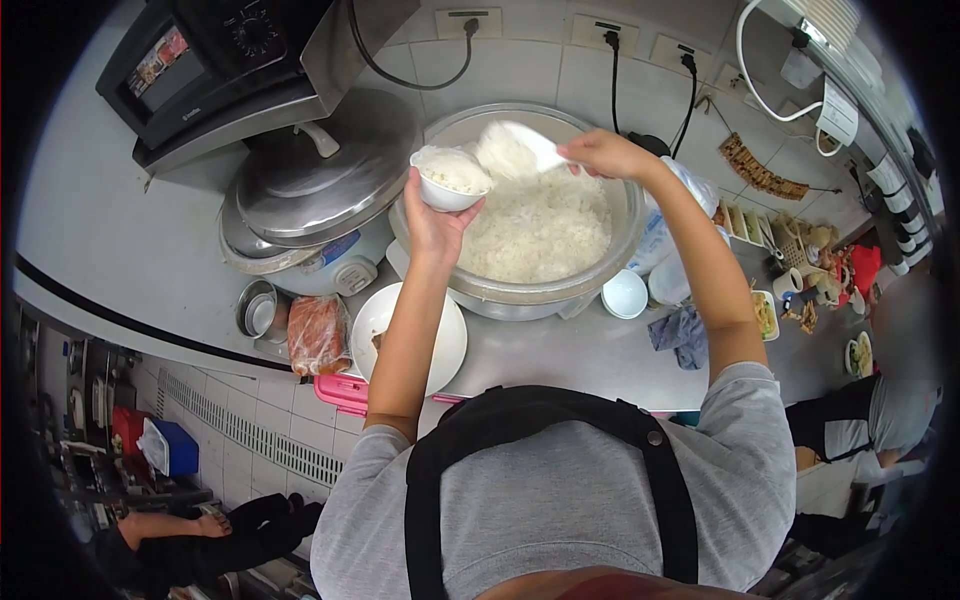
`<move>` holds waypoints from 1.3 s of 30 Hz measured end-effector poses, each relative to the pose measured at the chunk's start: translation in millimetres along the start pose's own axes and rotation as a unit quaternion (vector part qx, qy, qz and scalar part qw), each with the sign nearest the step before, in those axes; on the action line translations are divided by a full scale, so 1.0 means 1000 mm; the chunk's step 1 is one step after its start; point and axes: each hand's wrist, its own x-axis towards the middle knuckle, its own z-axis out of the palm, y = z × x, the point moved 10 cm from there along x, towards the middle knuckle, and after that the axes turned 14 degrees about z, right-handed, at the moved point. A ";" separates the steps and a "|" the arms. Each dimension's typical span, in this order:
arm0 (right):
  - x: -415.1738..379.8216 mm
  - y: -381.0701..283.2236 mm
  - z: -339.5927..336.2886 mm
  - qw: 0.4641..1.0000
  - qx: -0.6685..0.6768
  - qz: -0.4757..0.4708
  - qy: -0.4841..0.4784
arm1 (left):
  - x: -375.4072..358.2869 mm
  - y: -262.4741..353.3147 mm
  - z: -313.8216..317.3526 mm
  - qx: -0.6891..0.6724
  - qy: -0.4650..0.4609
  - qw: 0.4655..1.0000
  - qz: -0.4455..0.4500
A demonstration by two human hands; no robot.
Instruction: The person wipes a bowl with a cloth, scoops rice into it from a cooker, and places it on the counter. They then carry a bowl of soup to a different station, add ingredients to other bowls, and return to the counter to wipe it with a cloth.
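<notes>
Left hand (432, 222): grip closed around the underside of a small white bowl (449, 180), heaped with cooked rice, held over the near-left rim of the rice pot (520, 290). Right hand (603, 152): grip closed on the handle of a white rice paddle (530, 143), whose blade carries a clump of rice just right of the bowl, above the far side of the pot.

The pot is a large round metal vessel, mostly filled with white rice, standing on the steel table (560, 350). Left of it lies a domed metal lid (320, 180) resting on a second cooker; that cooker's front panel bears a label too small to read. Near the lid: 1 white plate (440, 350), partly under the left forearm, 1 bagged reddish food item (318, 335) and 1 small metal cup (258, 310). Right of the pot: 1 small white bowl (625, 294) and a blue-grey cloth (682, 335). Far left stands a black oven (215, 60) with dial markings and a small brand mark, both illegible. Black cables run to wall sockets (610, 30) on the far tiled wall. At the right edge, another person (880, 410) stands beside plated food.
</notes>
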 end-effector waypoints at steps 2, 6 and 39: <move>-0.026 -0.041 -0.028 0.958 -0.065 -0.077 0.269 | 0.001 -0.014 0.008 -0.010 -0.026 0.999 -0.018; -0.083 -0.095 0.035 0.830 -0.306 -0.081 0.459 | 0.007 -0.031 0.013 -0.030 -0.012 0.999 -0.002; -0.118 -0.074 0.010 0.904 -0.004 -0.123 0.410 | -0.014 -0.023 0.031 -0.019 -0.110 0.989 -0.095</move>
